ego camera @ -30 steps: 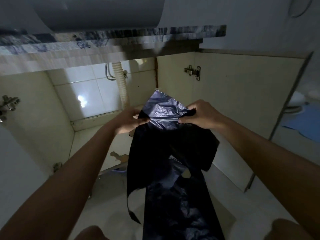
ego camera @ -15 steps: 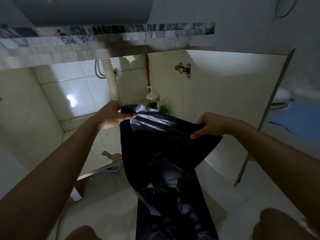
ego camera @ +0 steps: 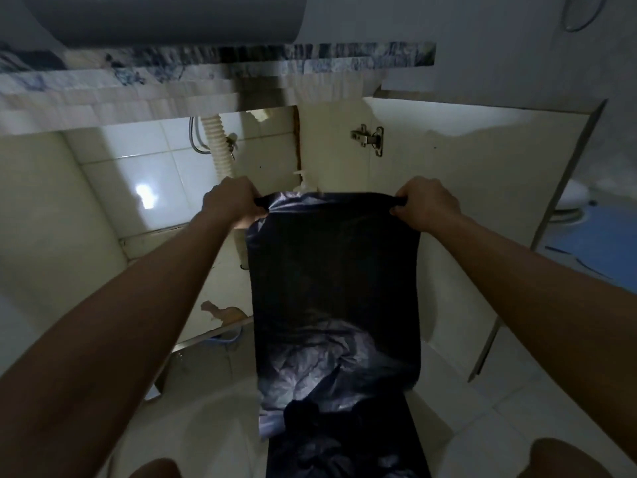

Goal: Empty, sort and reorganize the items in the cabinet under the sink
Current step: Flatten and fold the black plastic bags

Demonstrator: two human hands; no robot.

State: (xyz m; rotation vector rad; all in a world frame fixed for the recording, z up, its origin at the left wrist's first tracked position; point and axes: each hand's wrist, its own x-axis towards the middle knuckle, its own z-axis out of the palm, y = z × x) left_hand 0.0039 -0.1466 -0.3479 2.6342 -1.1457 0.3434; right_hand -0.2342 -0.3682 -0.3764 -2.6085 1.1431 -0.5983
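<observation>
Holding a big black plastic bag (ego camera: 332, 270) up by its top edge, the person kneels at the open cabinet under the sink.

Far left is the cabinet's side wall (ego camera: 44, 208), then shiny white tiles (ego camera: 138, 167) at the back. A ribbed drain hose (ego camera: 217, 146) hangs down in front of the tiles.

Next comes the left hand (ego camera: 231, 201). Its grip is closed tight on the bag's top left corner. The bag hangs flat between the two hands, in front of the cabinet opening. Its bottom part is crumpled and rests low on the floor (ego camera: 206, 426), between the person's knees. Just behind the top edge, the white pump of a bottle (ego camera: 303, 179) peeks out inside the cabinet.

Then comes the right hand (ego camera: 427, 205). Its grip is shut on the bag's top right corner. Past it stands the open cabinet door (ego camera: 465, 201) with its metal hinge (ego camera: 368, 138). Far right there is a blue mat (ego camera: 596, 250) on the floor.

This step looks like smoothing the bag out, maybe to fold it. To do it well, both hands should pull gently apart so the top edge stays straight. The corners should stay level. A small shake would let the crumpled bottom fall flat. Pulling too hard could tear the thin plastic.
</observation>
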